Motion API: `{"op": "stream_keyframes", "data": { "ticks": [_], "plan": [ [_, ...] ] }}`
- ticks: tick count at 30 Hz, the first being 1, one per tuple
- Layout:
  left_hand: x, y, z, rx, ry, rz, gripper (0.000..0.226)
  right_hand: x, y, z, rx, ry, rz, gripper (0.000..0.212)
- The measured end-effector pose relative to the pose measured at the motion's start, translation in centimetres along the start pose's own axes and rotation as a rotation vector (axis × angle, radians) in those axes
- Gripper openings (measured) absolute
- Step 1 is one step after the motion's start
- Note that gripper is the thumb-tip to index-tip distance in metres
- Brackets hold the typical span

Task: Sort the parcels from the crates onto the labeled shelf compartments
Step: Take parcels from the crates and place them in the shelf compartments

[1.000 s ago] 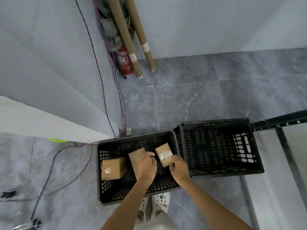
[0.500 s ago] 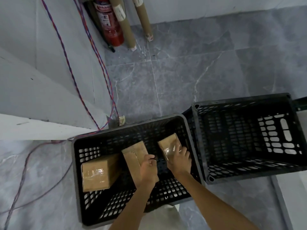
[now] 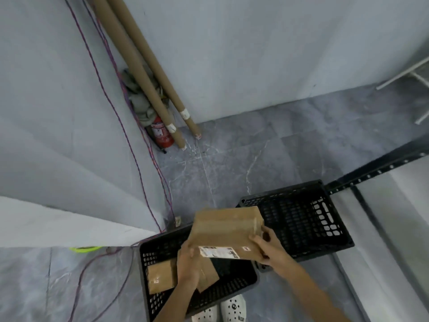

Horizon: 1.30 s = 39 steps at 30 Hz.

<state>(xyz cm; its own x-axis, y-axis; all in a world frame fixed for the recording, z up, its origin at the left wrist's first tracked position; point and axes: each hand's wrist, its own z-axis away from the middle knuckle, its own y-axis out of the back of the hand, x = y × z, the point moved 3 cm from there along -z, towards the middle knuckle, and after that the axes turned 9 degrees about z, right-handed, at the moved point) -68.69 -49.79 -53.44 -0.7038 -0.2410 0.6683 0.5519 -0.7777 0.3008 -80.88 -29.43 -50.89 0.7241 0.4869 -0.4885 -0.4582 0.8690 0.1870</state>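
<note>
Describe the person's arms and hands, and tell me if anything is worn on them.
Both arms are bare as far as the picture shows: no sleeve covers the left forearm or the right forearm. The left hand and the right hand are ungloved, and no watch, bracelet or ring is visible. The nails are too small to judge.

Lighting: soft, even, cool-toned, moderately bright; source out of view, shadows faint and diffuse. Sharpness: mild blur throughout; label (image 3: 219, 252) on the parcel (image 3: 225, 226) between left hand (image 3: 189, 263) and right hand (image 3: 267, 247) unreadable. Distortion: wide-angle bowing of the walls (image 3: 232, 54) far above the hands, strongest at frame edges.
</note>
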Motion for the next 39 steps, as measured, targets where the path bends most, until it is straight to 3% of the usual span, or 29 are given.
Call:
{"op": "stream_keyframes", "data": {
  "ticks": [5, 10, 15, 20, 24, 28, 32, 39],
  "plan": [
    [14.3, 3.6, 7.3, 0.064, -0.196, 0.022, 0.030, -9.0, 5.4, 10.7, -0.094, 0.108, -0.127, 0.056],
    [26.0, 5.4, 12.5, -0.081, -0.329, 0.075, 0.031, -16.2, 9.1, 19.7, -0.211, 0.212, -0.218, 0.050],
    [33.5, 6.4, 17.1, -0.126, -0.491, 0.128, 0.040, -20.6, 12.8, 26.4, -0.195, 0.309, -0.295, 0.044],
    [37.0, 6.6, 20.6, -0.250, -0.619, 0.141, 0.039, -22.5, 15.9, 31.0, -0.088, 0.385, -0.275, 0.051],
    [38.6, 6.7, 22.5, -0.406, -0.687, 0.109, 0.062, -22.8, 18.5, 34.2, 0.011, 0.469, -0.224, 0.062],
    [39.7, 6.4, 24.4, -0.557, -0.771, 0.032, 0.050, -23.1, 20.4, 37.0, 0.025, 0.573, -0.288, 0.063],
    [40.4, 5.3, 27.5, -0.680, -0.780, 0.081, 0.013, -23.8, 21.0, 40.1, 0.191, 0.704, -0.260, 0.050],
    [40.4, 3.5, 30.2, -0.799, -0.802, 0.069, 0.018, -23.7, 22.3, 43.0, 0.317, 0.903, -0.251, 0.049]
  ]
}}
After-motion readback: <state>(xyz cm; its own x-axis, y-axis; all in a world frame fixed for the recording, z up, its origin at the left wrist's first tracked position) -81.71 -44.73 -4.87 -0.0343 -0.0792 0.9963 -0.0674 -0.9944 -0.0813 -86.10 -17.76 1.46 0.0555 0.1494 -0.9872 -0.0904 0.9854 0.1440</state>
